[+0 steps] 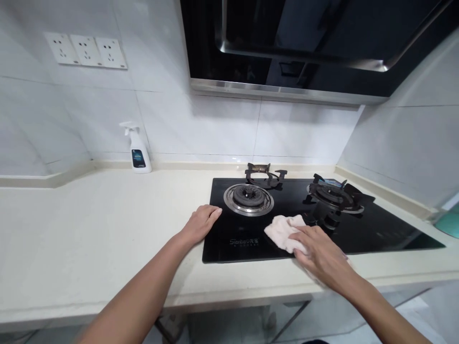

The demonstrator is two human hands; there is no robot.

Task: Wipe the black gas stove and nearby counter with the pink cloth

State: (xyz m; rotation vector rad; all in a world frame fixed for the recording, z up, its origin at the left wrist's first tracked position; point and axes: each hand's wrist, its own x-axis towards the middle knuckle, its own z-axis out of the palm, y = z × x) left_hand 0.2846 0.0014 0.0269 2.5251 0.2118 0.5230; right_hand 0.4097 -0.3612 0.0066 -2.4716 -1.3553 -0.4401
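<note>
A white cloth [284, 233] lies crumpled on the black glass gas cooktop [233, 227], near its front edge. My right hand [317, 251] grips the cloth and presses it against the glass, beside the dark control knobs [329, 222]. At the cooktop's left edge rests my left hand [201, 222], its fingers curled over the rim and partly hidden. The left burner [250, 197] is bare, with its steel ring exposed. Its black pan support [265, 177] sits behind it at the cooktop's back edge. The right burner [335, 196] carries a black pan support.
Against the tiled wall stands a white spray bottle [139, 150] on the cream countertop [89, 229]. A black range hood [287, 48] hangs low above the cooktop. Wall sockets [86, 50] are at the upper left. A green object [449, 220] is partly visible at the right edge.
</note>
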